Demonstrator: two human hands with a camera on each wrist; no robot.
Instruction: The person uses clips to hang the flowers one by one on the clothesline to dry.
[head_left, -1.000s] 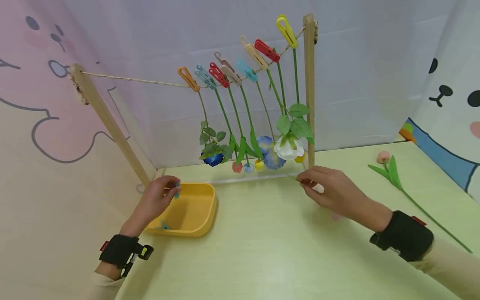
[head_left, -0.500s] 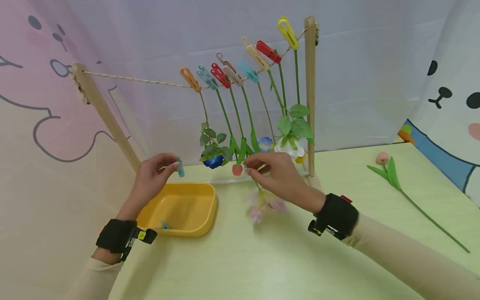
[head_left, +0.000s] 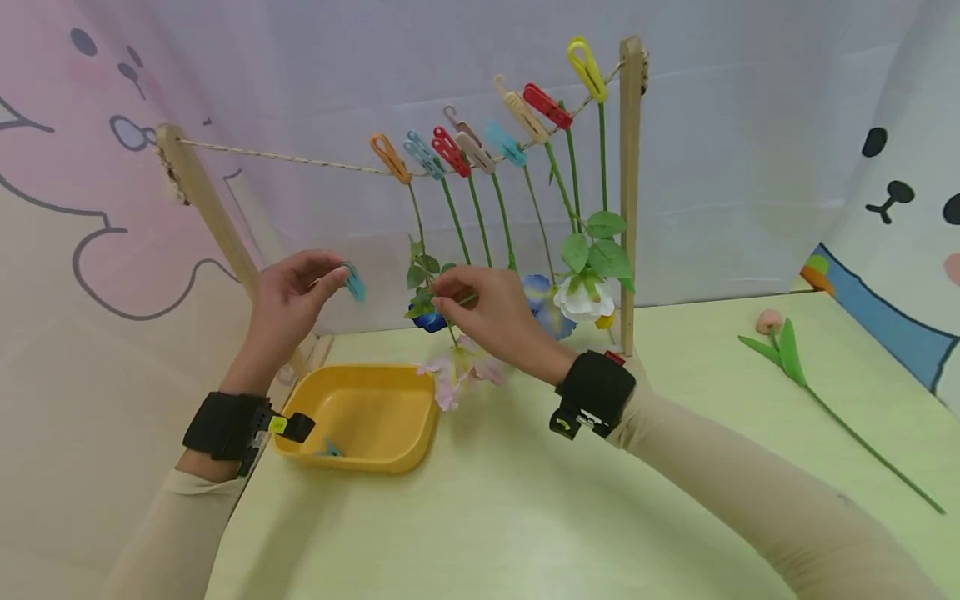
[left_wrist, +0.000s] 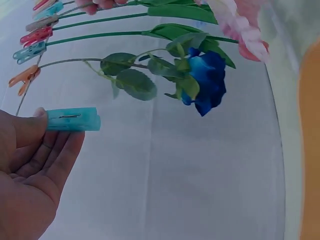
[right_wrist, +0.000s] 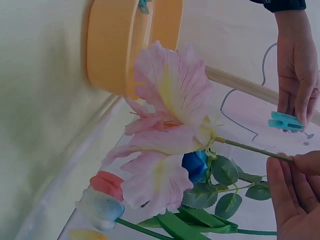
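Observation:
My left hand (head_left: 292,308) pinches a turquoise clothespin (left_wrist: 75,119) between thumb and fingers, below the bare left stretch of the rope (head_left: 285,156). My right hand (head_left: 491,312) pinches the thin green stem (right_wrist: 252,149) of a pink flower (right_wrist: 165,125); its bloom hangs down, just above the tray's right edge in the head view. Behind the right hand several flowers hang upside down from clothespins on the rope. Leftmost is a blue rose (left_wrist: 205,80) under an orange clothespin (head_left: 391,158). The right hand hides some tulip blooms in the head view.
A yellow tray (head_left: 420,446) at the left holds another blue clothespin (head_left: 330,448). Wooden posts stand at the left (head_left: 213,217) and right (head_left: 632,200), with the rope between them. A pink tulip (head_left: 791,358) lies on the table's right side.
My right hand has carried the pink flower from the right post leftward across the hanging flowers. My left hand has risen from the tray with the clothespin.

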